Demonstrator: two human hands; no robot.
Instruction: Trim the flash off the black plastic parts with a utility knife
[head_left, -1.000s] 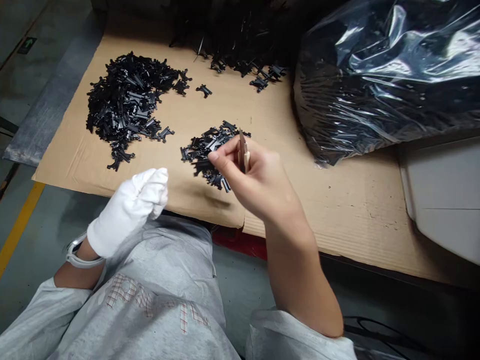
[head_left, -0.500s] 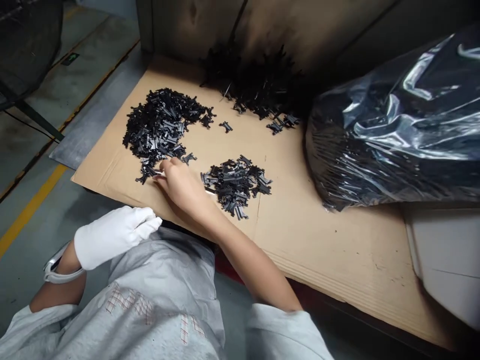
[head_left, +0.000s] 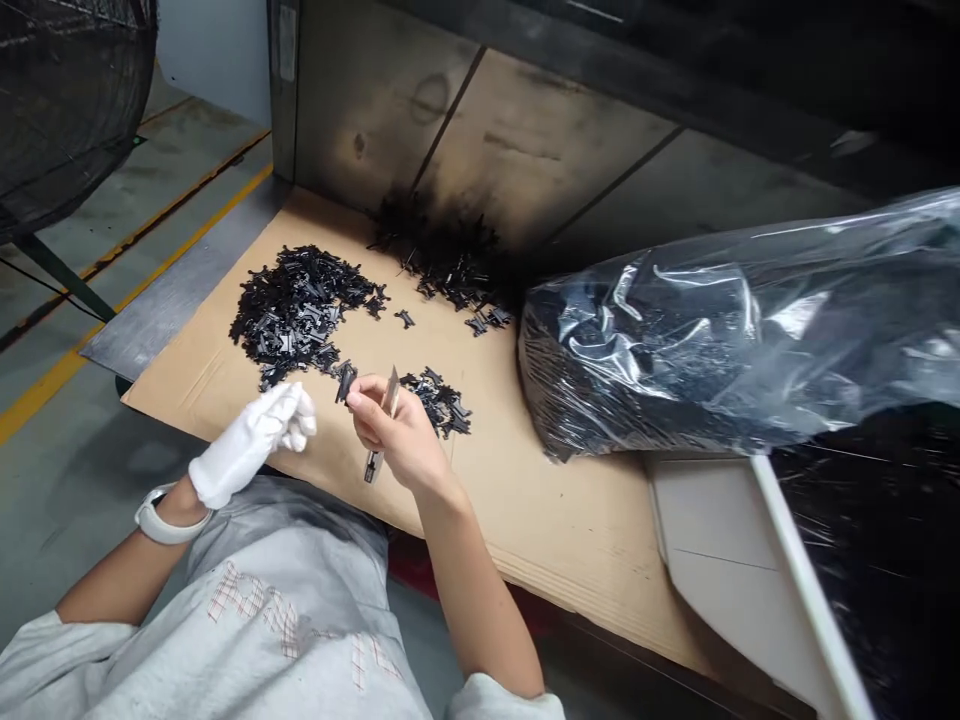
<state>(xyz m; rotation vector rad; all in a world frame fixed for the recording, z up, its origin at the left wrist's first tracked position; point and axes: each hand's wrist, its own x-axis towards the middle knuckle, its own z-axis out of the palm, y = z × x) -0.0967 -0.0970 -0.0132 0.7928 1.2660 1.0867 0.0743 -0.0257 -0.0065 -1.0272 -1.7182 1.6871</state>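
Black plastic part (head_left: 345,382), its long axis tilted away from the person, sits at the fingertips of the bare right hand (head_left: 397,435), which grips a slim craft knife (head_left: 388,395). The white-gloved left hand (head_left: 255,438), loosely curled with nothing visible in it, is slightly farther from the part, both hands above the near edge of the cardboard sheet (head_left: 570,560).

The black plastic parts (head_left: 300,315) look matt, with a faint sheen along their moulded edges, and the narrow metal blade (head_left: 391,392) shines a dull grey. The white cloth glove (head_left: 247,445) looks soft and knitted, the sweatshirt (head_left: 285,560) is matt grey fabric. The cardboard sheet (head_left: 525,540) is rough and brown, the plastic bag (head_left: 675,350) glossy, the metal plate (head_left: 165,310) dull.
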